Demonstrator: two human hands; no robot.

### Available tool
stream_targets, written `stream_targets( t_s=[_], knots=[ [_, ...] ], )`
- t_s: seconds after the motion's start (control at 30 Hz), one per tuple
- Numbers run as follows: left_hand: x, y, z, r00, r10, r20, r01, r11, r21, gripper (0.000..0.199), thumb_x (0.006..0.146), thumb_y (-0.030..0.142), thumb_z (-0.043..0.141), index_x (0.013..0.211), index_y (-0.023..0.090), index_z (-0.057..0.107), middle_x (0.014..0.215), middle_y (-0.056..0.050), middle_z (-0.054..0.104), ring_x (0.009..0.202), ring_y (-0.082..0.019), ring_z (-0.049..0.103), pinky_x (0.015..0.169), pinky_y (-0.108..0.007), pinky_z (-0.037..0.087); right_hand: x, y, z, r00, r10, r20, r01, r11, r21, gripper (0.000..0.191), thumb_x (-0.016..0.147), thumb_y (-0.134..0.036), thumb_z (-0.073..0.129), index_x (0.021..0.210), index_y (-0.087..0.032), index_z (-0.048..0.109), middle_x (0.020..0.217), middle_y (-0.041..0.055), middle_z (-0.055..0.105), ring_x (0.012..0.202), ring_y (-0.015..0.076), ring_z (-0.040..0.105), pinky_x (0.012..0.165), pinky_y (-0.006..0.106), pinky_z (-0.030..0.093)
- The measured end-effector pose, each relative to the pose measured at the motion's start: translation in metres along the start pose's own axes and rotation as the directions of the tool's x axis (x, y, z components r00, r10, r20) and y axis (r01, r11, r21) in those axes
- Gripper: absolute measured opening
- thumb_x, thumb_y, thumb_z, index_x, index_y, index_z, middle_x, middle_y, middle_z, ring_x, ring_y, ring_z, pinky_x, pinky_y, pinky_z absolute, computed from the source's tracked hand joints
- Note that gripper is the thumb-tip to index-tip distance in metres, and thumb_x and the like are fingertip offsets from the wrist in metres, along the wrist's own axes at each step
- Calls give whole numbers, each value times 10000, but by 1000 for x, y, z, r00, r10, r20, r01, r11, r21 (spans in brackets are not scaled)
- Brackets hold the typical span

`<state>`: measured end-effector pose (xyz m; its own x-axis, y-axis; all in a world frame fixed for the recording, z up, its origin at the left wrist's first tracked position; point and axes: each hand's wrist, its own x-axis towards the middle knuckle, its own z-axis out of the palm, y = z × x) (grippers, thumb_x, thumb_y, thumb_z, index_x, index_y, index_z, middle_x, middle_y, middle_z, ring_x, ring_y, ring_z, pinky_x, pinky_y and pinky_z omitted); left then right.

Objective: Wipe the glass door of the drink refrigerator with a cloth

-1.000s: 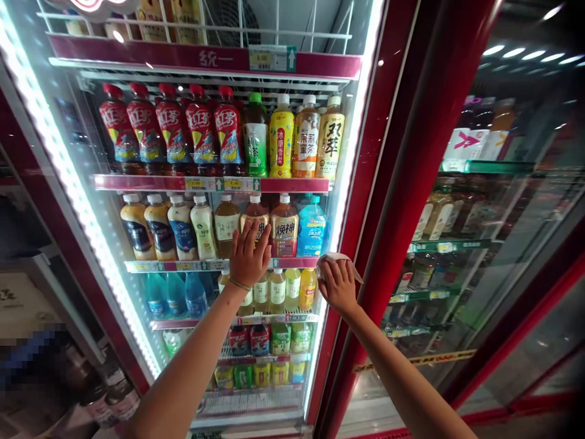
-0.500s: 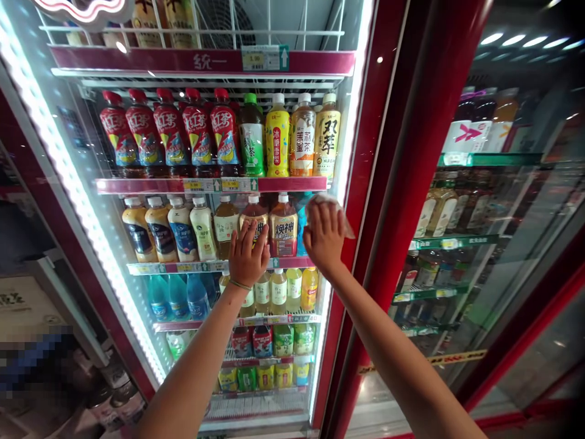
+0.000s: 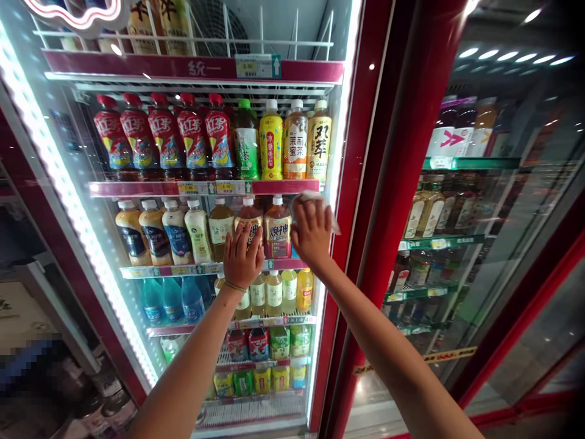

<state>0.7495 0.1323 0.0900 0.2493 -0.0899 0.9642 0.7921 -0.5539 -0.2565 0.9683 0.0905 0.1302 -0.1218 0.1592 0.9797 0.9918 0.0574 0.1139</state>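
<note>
A glass door fronts a lit drinks cooler, with rows of bottles behind it. My left hand (image 3: 244, 256) lies flat on the glass over a brown bottle (image 3: 249, 213), fingers spread and nothing held. Near the door's right edge, my right hand (image 3: 313, 231) presses a pale crumpled cloth (image 3: 334, 221) against the glass. Its fingers are stretched over the cloth, which shows above and to the right of them. Just left of that hand stands a bottle with a dark label (image 3: 278, 227).
Red-capped bottles (image 3: 163, 134) fill the shelf above the hands. A red door frame (image 3: 411, 122) separates this cooler from another glass-fronted one on the right. A bright light strip (image 3: 64, 177) runs down the left side. Blurred goods sit at the lower left.
The view has shifted slightly, so the cooler and both hands appear a little further left. My right hand and the cloth keep nearly the same place at the door's right side.
</note>
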Motion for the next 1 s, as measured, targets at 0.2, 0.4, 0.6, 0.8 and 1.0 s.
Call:
stream_targets(
  t_s=[0.2, 0.4, 0.6, 0.8, 1.0],
  knots=[
    [1, 0, -1, 1000, 6, -7, -7, 1000, -5, 677, 996, 246, 576, 1638, 271, 362, 1643, -106, 454, 1569, -283, 358, 1324, -502, 240, -71, 15, -7, 930, -360, 75, 359, 933, 29, 606, 1018, -380, 518, 1607, -270, 434, 1461, 48, 667, 1418, 331, 533, 1295, 551, 259],
    [1, 0, 0, 999, 28, -32, -28, 999, 17, 686, 979, 223, 596, 1629, 238, 378, 1643, -124, 451, 1584, -276, 329, 1325, -497, 239, 8, 28, -1, 996, 49, -74, -51, 998, -29, 701, 1015, -314, 482, 1680, -234, 278, 1608, 104, 522, 1555, 360, 363, 1299, 610, 223],
    [0, 0, 0, 999, 22, -32, -22, 1000, 2, 682, 989, 231, 579, 1635, 268, 364, 1644, -100, 453, 1577, -273, 340, 1324, -496, 244, -39, -2, -1, 955, -285, 86, 283, 958, 38, 658, 1030, -376, 496, 1662, -290, 331, 1553, 40, 595, 1495, 300, 464, 1312, 516, 235],
    [1, 0, 0, 999, 25, -27, -25, 1000, 16, 697, 988, 223, 566, 1645, 261, 339, 1646, -106, 450, 1577, -279, 344, 1319, -509, 258, -43, 34, -8, 996, -87, -22, 87, 996, -4, 686, 1014, -324, 515, 1668, -279, 312, 1527, 85, 610, 1492, 340, 470, 1287, 566, 268],
    [1, 0, 0, 999, 34, -25, -33, 999, 27, 685, 995, 218, 548, 1646, 259, 336, 1635, -100, 471, 1582, -266, 339, 1319, -507, 265, 8, 1, -6, 1000, -22, -9, 23, 998, 61, 718, 1023, -314, 473, 1696, -276, 227, 1647, 78, 480, 1572, 335, 351, 1317, 590, 206]
  ],
)
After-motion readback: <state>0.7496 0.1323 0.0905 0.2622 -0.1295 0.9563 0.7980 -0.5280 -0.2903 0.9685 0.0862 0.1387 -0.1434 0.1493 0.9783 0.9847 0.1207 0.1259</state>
